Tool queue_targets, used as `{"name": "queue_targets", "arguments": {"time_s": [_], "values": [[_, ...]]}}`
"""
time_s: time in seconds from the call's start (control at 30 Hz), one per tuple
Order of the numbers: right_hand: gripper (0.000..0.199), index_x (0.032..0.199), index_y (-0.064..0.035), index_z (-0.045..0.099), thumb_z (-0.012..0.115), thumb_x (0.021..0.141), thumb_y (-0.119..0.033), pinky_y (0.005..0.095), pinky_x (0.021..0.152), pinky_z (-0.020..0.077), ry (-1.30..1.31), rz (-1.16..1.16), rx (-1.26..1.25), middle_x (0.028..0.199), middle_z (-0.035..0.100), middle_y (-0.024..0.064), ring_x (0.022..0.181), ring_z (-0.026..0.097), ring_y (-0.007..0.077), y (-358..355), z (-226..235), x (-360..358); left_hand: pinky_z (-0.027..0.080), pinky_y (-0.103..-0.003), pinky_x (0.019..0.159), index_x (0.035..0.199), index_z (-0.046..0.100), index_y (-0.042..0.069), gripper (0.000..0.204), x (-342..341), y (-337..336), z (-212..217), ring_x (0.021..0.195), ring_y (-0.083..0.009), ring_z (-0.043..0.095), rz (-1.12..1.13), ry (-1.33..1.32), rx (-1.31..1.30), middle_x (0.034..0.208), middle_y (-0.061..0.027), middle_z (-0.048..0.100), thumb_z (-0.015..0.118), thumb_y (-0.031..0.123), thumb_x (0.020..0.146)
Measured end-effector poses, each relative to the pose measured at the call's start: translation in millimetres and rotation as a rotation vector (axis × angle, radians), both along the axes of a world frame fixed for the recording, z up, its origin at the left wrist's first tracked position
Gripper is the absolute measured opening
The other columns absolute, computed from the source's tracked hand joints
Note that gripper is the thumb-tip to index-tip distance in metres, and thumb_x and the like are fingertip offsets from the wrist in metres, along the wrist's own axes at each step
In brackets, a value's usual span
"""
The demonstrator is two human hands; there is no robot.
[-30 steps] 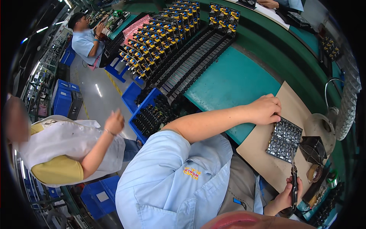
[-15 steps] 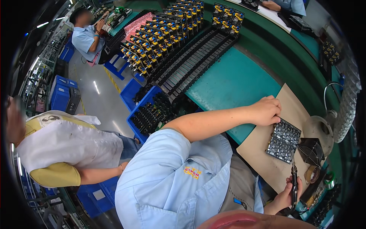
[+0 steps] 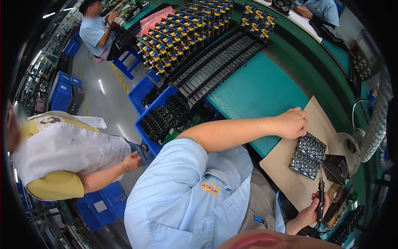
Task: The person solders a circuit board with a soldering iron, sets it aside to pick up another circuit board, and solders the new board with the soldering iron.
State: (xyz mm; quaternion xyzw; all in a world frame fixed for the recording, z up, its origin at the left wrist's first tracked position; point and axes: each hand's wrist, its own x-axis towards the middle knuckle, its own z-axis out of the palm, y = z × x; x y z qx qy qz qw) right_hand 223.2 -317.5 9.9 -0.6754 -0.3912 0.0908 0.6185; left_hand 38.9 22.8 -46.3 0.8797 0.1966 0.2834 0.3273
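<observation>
A dark square circuit board [image 3: 308, 155], covered with small parts, lies on brown cardboard [image 3: 286, 182] at the right. My left hand [image 3: 293, 123] is closed at the board's far left corner, its fingertips gripping the edge there. Lower right, a black soldering iron [image 3: 321, 197] is held in my right hand [image 3: 310, 212], fingers wrapped round the handle. The iron's thin tip points up beside the board's near right corner; whether it touches is too small to tell. Just right of the board stands a black fan with a wire guard [image 3: 336, 168].
A roll of tape [image 3: 336, 193] and a solder spool [image 3: 353, 201] are beyond the iron. A ribbed duct [image 3: 375, 124] hangs at the far right. Racked boards [image 3: 178, 37] line a slatted conveyor [image 3: 219, 62]. Blue bins [image 3: 143, 128] hold more boards. A co-worker in white [image 3: 70, 153] stands left.
The view has shifted slightly. The co-worker's hand at the left has lifted and come into sight. The iron's tip has shifted slightly relative to the board, while my left hand stays at its corner.
</observation>
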Motion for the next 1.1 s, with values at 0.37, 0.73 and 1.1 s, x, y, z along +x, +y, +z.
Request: {"name": "queue_targets", "arguments": {"time_s": [0.37, 0.73, 1.1], "values": [[0.044, 0.145, 0.0042, 0.066, 0.075, 0.105, -0.012, 0.0351, 0.093, 0.0596, 0.017, 0.011, 0.018, 0.115, 0.077, 0.0192, 0.096, 0.073, 0.0251, 5.1, 0.6, 0.3, 0.049, -0.044, 0.115, 0.107, 0.082, 0.010, 0.019, -28.2, -3.0, 9.8, 0.130, -0.0357, 0.059, 0.050, -0.017, 0.059, 0.137, -0.0121, 0.069, 0.077, 0.026, 0.100], [0.045, 0.144, 0.0027, 0.067, 0.078, 0.105, -0.016, 0.0355, 0.092, 0.0597, 0.053, 0.035, 0.081, 0.114, 0.077, 0.0178, 0.095, 0.072, 0.0246, 2.2, -13.3, 4.8, 0.050, -0.045, 0.116, 0.129, 0.074, 0.007, 0.032, -88.9, -10.7, 30.5, 0.133, -0.0350, 0.061, -0.012, 0.005, 0.092, 0.143, -0.0131, 0.066, 0.078, 0.020, 0.100], [0.045, 0.142, 0.0016, 0.068, 0.080, 0.104, -0.019, 0.0356, 0.092, 0.0591, 0.108, 0.045, 0.084, 0.113, 0.077, 0.0174, 0.095, 0.072, 0.0242, -2.3, -21.5, -0.3, 0.051, -0.044, 0.114, 0.131, 0.074, 0.007, 0.035, -104.6, -9.5, 37.1, 0.129, -0.0328, 0.063, 0.073, 0.035, 0.058, 0.138, -0.0111, 0.069, 0.079, 0.022, 0.099]]}}
